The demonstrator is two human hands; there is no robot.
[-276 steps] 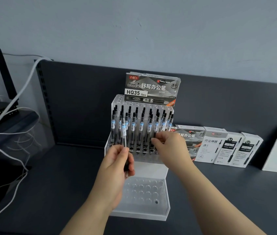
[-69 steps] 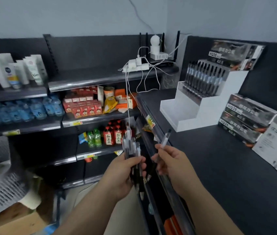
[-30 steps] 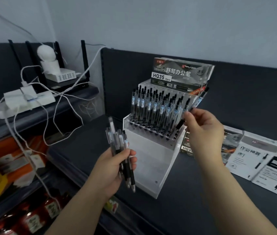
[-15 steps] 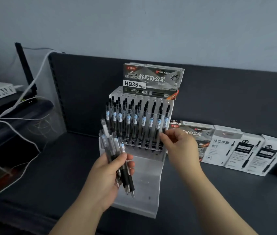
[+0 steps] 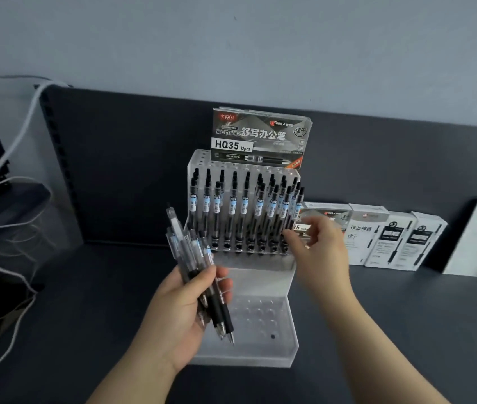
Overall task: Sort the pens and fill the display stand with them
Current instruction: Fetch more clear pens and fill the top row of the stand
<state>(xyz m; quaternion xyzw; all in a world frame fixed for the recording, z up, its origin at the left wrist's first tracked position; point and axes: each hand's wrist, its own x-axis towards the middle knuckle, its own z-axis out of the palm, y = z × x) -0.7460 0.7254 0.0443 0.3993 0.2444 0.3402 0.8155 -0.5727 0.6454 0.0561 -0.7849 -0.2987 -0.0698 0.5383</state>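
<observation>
Left hand [image 5: 186, 304] grips the spare pens [image 5: 192, 255] as a fan, tips down, at 9 o'clock of the display stand [image 5: 249, 360] — staged so singles pull off easily. Right hand [image 5: 317, 247] sits at the 3 o'clock end of the filled row [image 5: 243, 211], fingers loose, apparently empty — motion blur. The lowest tier [image 5: 260, 313] has bare holes, so it's likely filled next.
</observation>
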